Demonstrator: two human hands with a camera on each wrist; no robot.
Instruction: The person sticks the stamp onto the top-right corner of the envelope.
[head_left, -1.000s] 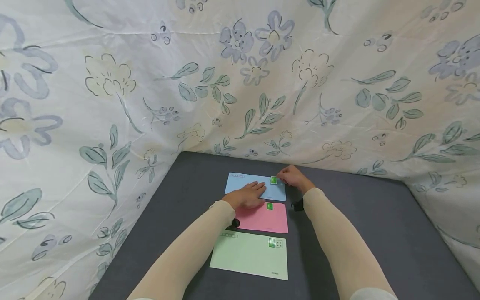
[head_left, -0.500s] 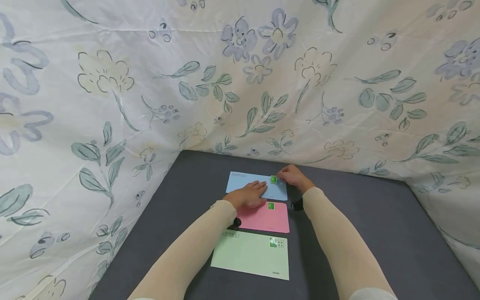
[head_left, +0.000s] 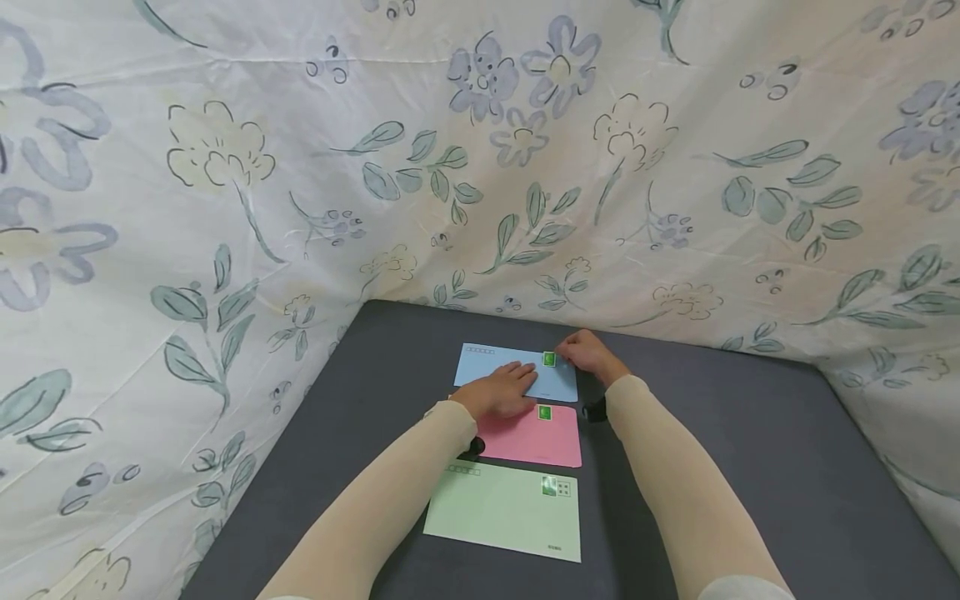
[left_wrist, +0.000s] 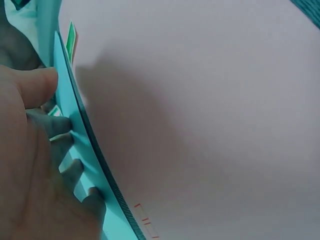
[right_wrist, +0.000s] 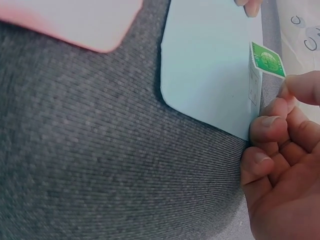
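Observation:
A blue envelope point(head_left: 480, 364) lies at the far end of the dark table, its top right corner marked with a printed square. My left hand point(head_left: 501, 392) rests on its lower middle, fingers spread and nearly straight. At that marked corner my right hand point(head_left: 591, 356) pinches the edge of a green postage stamp point(right_wrist: 268, 60) between thumb and forefinger. The right wrist view shows the stamp tilted over the printed square, with the other fingers point(right_wrist: 265, 129) curled at the envelope's edge. Under my left hand and wrist, a pink envelope point(head_left: 551, 442) is partly hidden; it bears a green stamp point(head_left: 544, 412).
Closest to me lies a light green envelope point(head_left: 502, 508), with a green stamp point(head_left: 549, 485) beside a printed square. All three envelopes form a column on the dark grey table point(head_left: 720, 467). A flower-patterned cloth point(head_left: 450, 250) hangs behind the table and along its sides.

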